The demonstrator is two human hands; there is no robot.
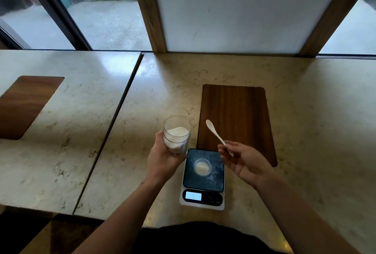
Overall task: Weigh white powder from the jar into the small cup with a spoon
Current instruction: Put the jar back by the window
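My left hand [162, 159] grips a clear jar [176, 134] about half full of white powder, held just left of and above the scale's far left corner. My right hand [243, 161] pinches the handle of a white spoon [215, 133], whose bowl points up and away over the wooden board; the bowl looks empty. A small clear cup [202, 167] holding some white powder stands in the middle of the dark platform of a kitchen scale [203, 178]. Its lit display [193, 196] is too blurred to read.
The scale sits near the front edge of a marble table [305, 123]. A dark wooden board [236, 117] is set into the table behind the scale. A second table [61, 131] with its own wooden inlay adjoins on the left. Windows and a wooden-framed panel stand behind.
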